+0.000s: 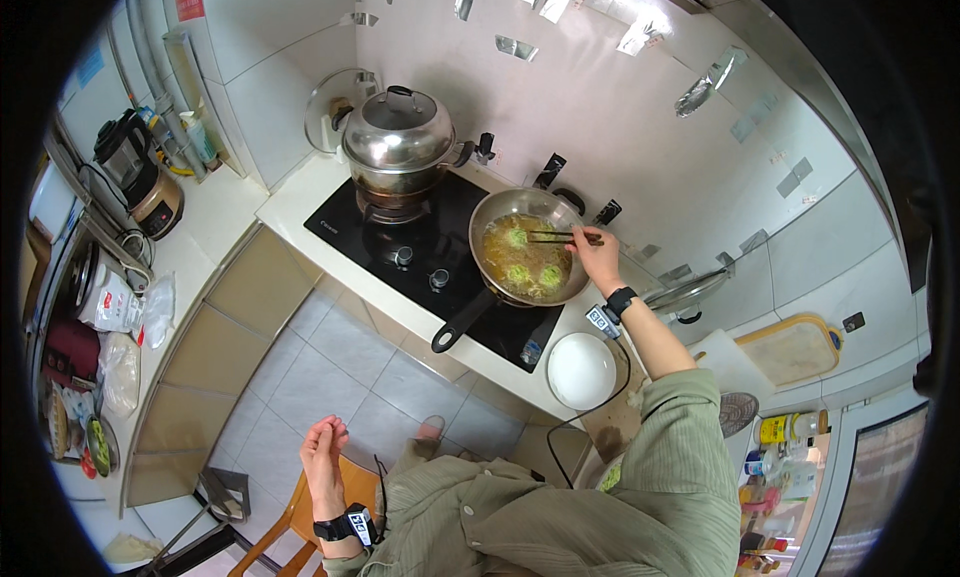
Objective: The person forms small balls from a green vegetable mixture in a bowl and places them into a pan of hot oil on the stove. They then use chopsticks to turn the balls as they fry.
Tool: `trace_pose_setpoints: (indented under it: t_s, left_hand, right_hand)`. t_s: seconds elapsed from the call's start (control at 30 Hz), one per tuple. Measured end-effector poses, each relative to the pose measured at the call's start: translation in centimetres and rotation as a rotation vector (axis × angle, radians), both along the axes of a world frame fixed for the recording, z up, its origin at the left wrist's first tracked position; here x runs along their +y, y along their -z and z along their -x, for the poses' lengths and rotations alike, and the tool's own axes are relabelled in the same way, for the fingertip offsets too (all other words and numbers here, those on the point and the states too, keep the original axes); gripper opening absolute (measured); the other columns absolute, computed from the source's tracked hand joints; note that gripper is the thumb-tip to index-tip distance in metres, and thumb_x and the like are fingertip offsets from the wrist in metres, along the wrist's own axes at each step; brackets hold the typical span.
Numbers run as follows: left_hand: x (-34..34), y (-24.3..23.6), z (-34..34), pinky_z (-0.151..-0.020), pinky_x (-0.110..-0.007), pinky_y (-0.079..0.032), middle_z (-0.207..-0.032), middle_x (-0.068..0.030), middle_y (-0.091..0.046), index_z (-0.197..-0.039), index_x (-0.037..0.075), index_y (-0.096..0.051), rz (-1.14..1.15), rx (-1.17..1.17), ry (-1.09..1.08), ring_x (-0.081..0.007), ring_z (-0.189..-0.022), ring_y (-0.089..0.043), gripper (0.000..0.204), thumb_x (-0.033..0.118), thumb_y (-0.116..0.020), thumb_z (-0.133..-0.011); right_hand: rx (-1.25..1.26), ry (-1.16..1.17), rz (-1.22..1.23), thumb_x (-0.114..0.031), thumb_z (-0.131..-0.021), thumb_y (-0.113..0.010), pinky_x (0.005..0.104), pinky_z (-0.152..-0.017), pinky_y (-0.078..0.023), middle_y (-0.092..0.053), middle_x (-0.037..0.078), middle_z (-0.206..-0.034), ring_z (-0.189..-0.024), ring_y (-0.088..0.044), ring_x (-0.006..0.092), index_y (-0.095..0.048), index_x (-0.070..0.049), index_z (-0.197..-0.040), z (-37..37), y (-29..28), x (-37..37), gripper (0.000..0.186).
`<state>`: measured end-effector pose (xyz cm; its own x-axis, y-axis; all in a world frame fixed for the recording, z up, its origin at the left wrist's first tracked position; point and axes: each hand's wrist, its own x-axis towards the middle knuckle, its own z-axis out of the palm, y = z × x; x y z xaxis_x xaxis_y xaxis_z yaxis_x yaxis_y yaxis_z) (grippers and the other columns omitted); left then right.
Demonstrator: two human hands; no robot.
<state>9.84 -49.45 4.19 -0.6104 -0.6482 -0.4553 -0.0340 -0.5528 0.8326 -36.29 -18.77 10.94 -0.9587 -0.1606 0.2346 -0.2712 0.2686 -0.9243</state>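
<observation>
My right hand (600, 257) holds dark chopsticks (550, 237) over a steel frying pan (490, 272), with their tips at a green, lumpy piece (517, 235) in bubbling yellow oil. Two other green pieces (550, 275) lie lower in the pan. The pan's black handle (460, 322) points toward the lower left, over the black gas hob (350, 237). A white plate (582, 371) rests on the counter just below my right forearm. My left hand (324, 447) hangs low over the floor and chair, fingers curled together, with nothing visible in them.
A lidded steel pot (398, 137) stands on the left burner. The left counter (213, 212) holds a blender (140, 177), bags and vegetables. A cutting board (780, 349) leans at the right above shelved bottles (785, 429). A wooden chair (300, 507) stands below my left hand.
</observation>
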Motion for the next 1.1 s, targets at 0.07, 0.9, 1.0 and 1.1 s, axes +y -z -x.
trace_pose_setpoints:
  t_s: [0.07, 0.9, 1.0, 1.1]
  left_hand:
    - [0.0, -0.1, 0.1, -0.078, -0.027, -0.050, -0.101, -0.0075, -0.064, -0.108, 0.001, -0.060, 0.004, -0.001, 0.007, -0.0149, -0.091, -0.062, 0.020, 0.015, -0.055, -0.094]
    - [0.1, -0.3, 2.0, -0.078, -0.027, -0.050, -0.101, -0.0073, -0.065, -0.108, 0.002, -0.061, 0.080, 0.010, 0.153, -0.0148, -0.092, -0.062, 0.021, 0.016, -0.057, -0.093]
    - [0.2, -0.4, 1.4, -0.078, -0.027, -0.050, -0.101, -0.0072, -0.065, -0.108, 0.002, -0.061, 0.073, 0.017, 0.147, -0.0147, -0.092, -0.062, 0.021, 0.016, -0.057, -0.093]
    - [0.3, -0.6, 0.8, -0.078, -0.027, -0.050, -0.101, -0.0071, -0.065, -0.108, 0.003, -0.061, 0.069, 0.011, 0.130, -0.0147, -0.092, -0.062, 0.021, 0.017, -0.058, -0.093]
  right_hand:
    - [-0.065, 0.026, 0.038, -0.013, -0.088, -0.062, 0.0261, -0.058, -0.054, -0.067, 0.013, -0.074, -0.065, -0.067, 0.0171, -0.063, 0.013, -0.085, -0.4, -1.3, 0.6, 0.026]
    - [-0.016, 0.294, -0.178, -0.022, -0.088, -0.060, 0.0278, -0.053, -0.052, -0.066, 0.012, -0.058, -0.056, -0.068, 0.0200, -0.065, 0.005, -0.071, -7.4, 0.7, 2.7, 0.032]
    - [-0.026, 0.325, -0.171, -0.024, -0.087, -0.060, 0.0291, -0.054, -0.051, -0.065, 0.012, -0.055, -0.055, -0.068, 0.0206, -0.065, 0.004, -0.067, -6.8, 1.8, 1.9, 0.035]
    - [-0.038, 0.326, -0.155, -0.023, -0.087, -0.059, 0.0301, -0.055, -0.051, -0.065, 0.012, -0.056, -0.055, -0.067, 0.0208, -0.064, 0.003, -0.064, -6.2, 2.8, 0.7, 0.035]
